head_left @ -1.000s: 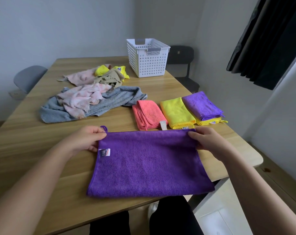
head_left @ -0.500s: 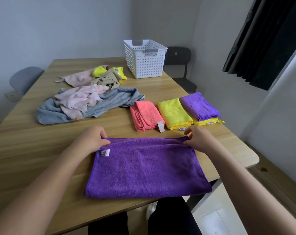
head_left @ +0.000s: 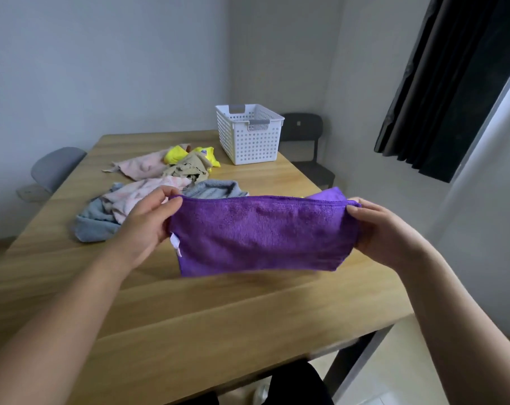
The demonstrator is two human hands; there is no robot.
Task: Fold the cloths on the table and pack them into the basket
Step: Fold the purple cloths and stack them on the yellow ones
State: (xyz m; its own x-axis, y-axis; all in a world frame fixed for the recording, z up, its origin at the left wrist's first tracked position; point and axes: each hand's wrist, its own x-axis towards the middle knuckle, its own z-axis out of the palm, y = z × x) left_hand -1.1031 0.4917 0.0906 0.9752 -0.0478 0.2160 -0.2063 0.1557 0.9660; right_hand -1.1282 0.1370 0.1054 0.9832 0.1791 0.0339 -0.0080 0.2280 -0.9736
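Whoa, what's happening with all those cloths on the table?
A person is folding cloths. The left hand and the right hand each pinch a top corner of a purple fluffy cloth, holding it up above the wooden table, apparently folded in half. Behind it lies a heap of unfolded cloths: pink, grey, beige and yellow ones. The white plastic basket with holes stands at the far end, and no cloth shows inside it.

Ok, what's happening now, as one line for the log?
step: folding | purple cloth: folded over, held above table | left hand: pinches top left corner | right hand: grips right end | basket: far end
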